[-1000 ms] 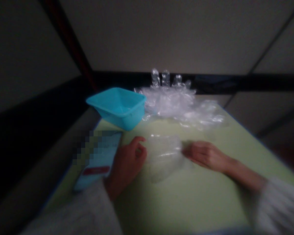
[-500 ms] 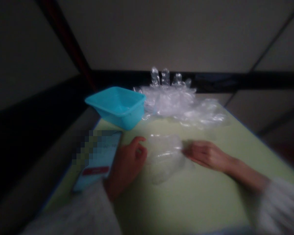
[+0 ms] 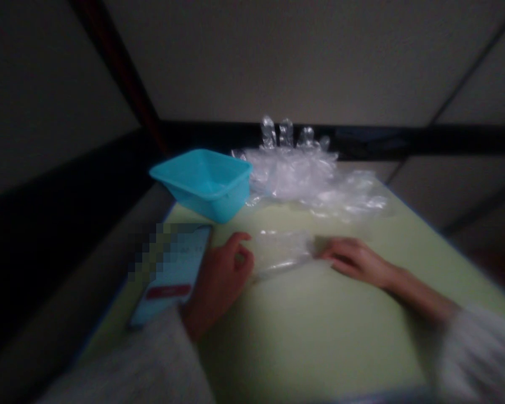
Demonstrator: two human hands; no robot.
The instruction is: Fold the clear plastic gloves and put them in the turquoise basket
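Two bare hands, both ours, flank a flat piece of clear plastic [image 3: 284, 247] lying across the middle of a yellow-green table [image 3: 328, 342]. Our left hand [image 3: 221, 283] curls at the plastic's left end, index finger and thumb bent into a narrow ring; we cannot tell whether they pinch its edge. Our right hand [image 3: 353, 262] rests at the opposite end, fingers loosely bunched close to the plastic; blur hides whether they grip it. Placed at both ends, our hands probably serve to keep the thin plastic flat and straight. Its near edge shows a bright line, perhaps a fold.

Light grey sleeves [image 3: 477, 356] cover our forearms. Just left of our left hand lies a phone [image 3: 174, 261], its lit screen partly pixelated, presumably set there to be within sight. Farther off, at left, stands a teal basin [image 3: 229, 196], upright and open at the top. Right beside it, a heap of crumpled clear plastic gloves [image 3: 294, 177] spreads rightward, some fingers pointing up, likely kept at the far end to leave us working room. Behind rises a dim wall [image 3: 278, 67].
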